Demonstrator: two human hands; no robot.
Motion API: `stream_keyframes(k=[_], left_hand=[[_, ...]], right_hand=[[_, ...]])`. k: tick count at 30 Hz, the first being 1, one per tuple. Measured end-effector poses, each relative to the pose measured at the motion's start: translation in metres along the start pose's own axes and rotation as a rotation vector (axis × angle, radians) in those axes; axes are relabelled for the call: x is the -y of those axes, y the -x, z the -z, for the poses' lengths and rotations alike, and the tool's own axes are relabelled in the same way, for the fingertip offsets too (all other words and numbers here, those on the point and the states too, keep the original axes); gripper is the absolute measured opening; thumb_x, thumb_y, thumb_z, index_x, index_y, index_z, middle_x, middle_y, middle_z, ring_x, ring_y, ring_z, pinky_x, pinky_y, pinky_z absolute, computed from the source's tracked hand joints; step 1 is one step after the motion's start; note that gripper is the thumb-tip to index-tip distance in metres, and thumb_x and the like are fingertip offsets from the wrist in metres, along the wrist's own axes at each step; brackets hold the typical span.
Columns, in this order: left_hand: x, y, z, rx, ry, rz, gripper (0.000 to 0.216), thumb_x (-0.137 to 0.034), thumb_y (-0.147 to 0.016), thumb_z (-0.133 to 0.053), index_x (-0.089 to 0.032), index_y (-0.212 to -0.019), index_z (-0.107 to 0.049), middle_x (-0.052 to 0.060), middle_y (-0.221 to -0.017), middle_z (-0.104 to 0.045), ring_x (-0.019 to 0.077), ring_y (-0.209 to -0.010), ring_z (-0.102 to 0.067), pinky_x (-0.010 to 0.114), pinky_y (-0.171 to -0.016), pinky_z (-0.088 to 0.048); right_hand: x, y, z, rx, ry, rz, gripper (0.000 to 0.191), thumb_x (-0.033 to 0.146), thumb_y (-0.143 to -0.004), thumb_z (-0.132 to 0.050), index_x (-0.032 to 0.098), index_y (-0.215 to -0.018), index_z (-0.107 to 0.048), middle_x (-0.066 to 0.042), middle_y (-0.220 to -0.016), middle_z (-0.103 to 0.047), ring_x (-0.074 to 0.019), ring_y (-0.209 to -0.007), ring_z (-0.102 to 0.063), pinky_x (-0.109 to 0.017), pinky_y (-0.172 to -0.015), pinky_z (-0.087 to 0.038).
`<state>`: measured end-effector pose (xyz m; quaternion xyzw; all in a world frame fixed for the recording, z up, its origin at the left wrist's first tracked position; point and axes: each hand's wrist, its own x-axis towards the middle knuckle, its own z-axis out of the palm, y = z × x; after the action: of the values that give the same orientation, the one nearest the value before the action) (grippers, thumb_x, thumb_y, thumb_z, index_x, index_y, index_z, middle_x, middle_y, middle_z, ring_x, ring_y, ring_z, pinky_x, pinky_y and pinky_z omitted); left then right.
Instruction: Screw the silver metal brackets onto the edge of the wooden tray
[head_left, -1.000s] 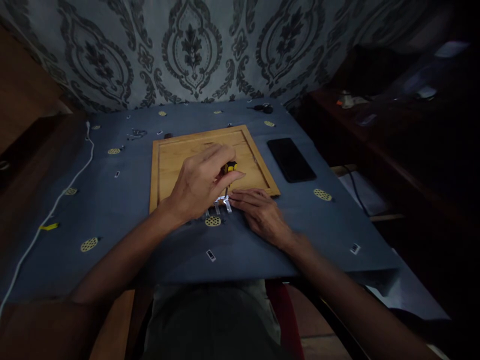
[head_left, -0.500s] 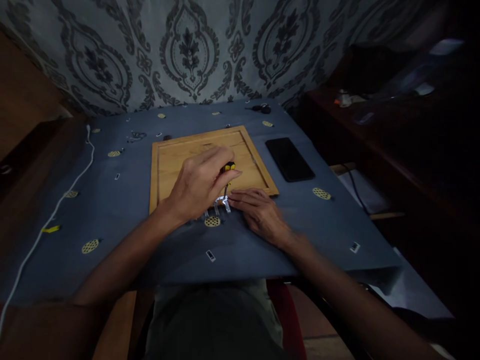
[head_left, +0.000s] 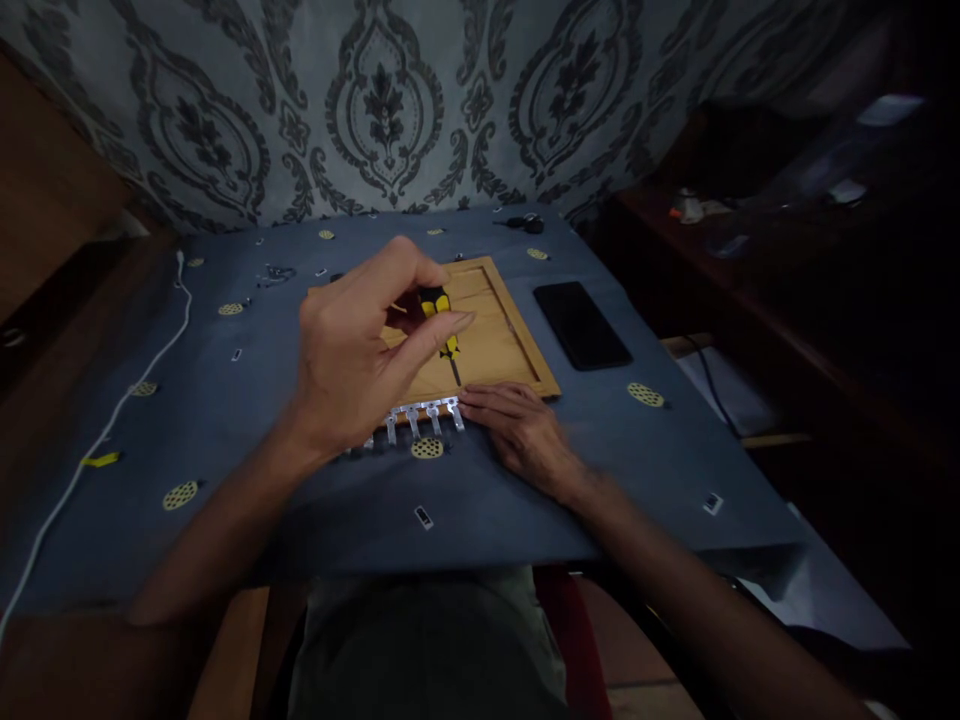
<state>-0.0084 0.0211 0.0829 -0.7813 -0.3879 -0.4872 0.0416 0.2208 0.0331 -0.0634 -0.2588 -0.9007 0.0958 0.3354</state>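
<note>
My left hand [head_left: 360, 350] is closed around a small yellow and black screwdriver [head_left: 444, 320], held up above the wooden tray [head_left: 517, 345] with its tip pointing down. My right hand [head_left: 517, 425] lies on the blue cloth with its fingers pressed on the right end of a silver metal strip with several tabs [head_left: 420, 415], which sits along the tray's near edge. A round yellow perforated disc [head_left: 427, 448] lies just in front of the strip.
A black phone [head_left: 581, 325] lies right of the tray. More yellow discs [head_left: 646, 394] and small metal parts are scattered on the blue cloth [head_left: 225, 420]. A white cable [head_left: 112, 410] runs down the left side. A dark wooden shelf [head_left: 750, 300] stands at right.
My left hand has lifted the screwdriver up and away from the metal strip, which now shows more of its tabs. My right hand stays on the strip.
</note>
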Motion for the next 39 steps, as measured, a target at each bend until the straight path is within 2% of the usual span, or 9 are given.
stream_keyframes(k=[5, 10, 21, 28, 33, 39], left_hand=[[0.008, 0.008, -0.008, 0.108, 0.018, -0.009, 0.01, -0.025, -0.095, -0.072, -0.022, -0.097, -0.062, -0.002, -0.087, -0.069, 0.0119, -0.075, -0.067, 0.027, -0.069, -0.059], [0.009, 0.013, -0.019, 0.172, 0.019, -0.028, 0.009, -0.026, -0.098, -0.066, -0.018, -0.095, -0.062, -0.001, -0.086, -0.07, 0.0122, -0.074, -0.066, 0.025, -0.068, -0.055], [0.011, 0.016, -0.024, 0.178, 0.03, -0.092, 0.008, -0.023, -0.1, -0.062, -0.017, -0.095, -0.061, 0.001, -0.087, -0.07, 0.0126, -0.076, -0.067, 0.024, -0.069, -0.053], [0.011, 0.016, -0.022, 0.18, -0.002, -0.094, 0.008, -0.024, -0.1, -0.064, -0.017, -0.097, -0.061, 0.0, -0.086, -0.069, 0.0128, -0.075, -0.067, 0.025, -0.068, -0.053], [0.011, 0.016, -0.023, 0.183, 0.002, -0.107, 0.008, -0.024, -0.1, -0.062, -0.017, -0.097, -0.061, 0.0, -0.087, -0.07, 0.0116, -0.074, -0.067, 0.024, -0.068, -0.053], [0.01, 0.017, -0.025, 0.234, 0.035, -0.097, 0.011, -0.026, -0.102, -0.061, -0.016, -0.101, -0.066, 0.003, -0.09, -0.071, 0.0136, -0.08, -0.068, 0.025, -0.071, -0.056]], right_hand=[[0.0, 0.0, 0.0, -0.019, -0.005, 0.017, 0.041, 0.004, -0.096, -0.05, 0.023, -0.126, -0.072, -0.009, -0.128, -0.077, -0.0229, -0.123, -0.071, -0.045, -0.1, -0.056], [0.001, -0.001, 0.001, 0.023, -0.004, -0.023, 0.048, 0.004, -0.094, -0.05, 0.027, -0.129, -0.072, -0.007, -0.128, -0.077, -0.0247, -0.123, -0.071, -0.049, -0.101, -0.057], [0.001, -0.001, 0.0, 0.0, 0.012, 0.012, 0.039, 0.006, -0.098, -0.048, 0.022, -0.123, -0.074, -0.01, -0.126, -0.078, -0.0237, -0.123, -0.071, -0.045, -0.099, -0.058], [0.001, -0.001, 0.0, 0.037, 0.012, -0.04, 0.047, 0.004, -0.095, -0.05, 0.028, -0.128, -0.073, -0.007, -0.128, -0.077, -0.0247, -0.123, -0.071, -0.049, -0.1, -0.057], [0.001, -0.001, 0.0, -0.005, 0.016, -0.005, 0.042, 0.004, -0.097, -0.048, 0.023, -0.125, -0.073, -0.009, -0.128, -0.077, -0.0238, -0.123, -0.071, -0.046, -0.1, -0.057], [0.0, 0.0, -0.001, 0.011, 0.01, -0.013, 0.044, 0.004, -0.097, -0.049, 0.026, -0.126, -0.073, -0.007, -0.128, -0.077, -0.0236, -0.124, -0.07, -0.046, -0.101, -0.056]])
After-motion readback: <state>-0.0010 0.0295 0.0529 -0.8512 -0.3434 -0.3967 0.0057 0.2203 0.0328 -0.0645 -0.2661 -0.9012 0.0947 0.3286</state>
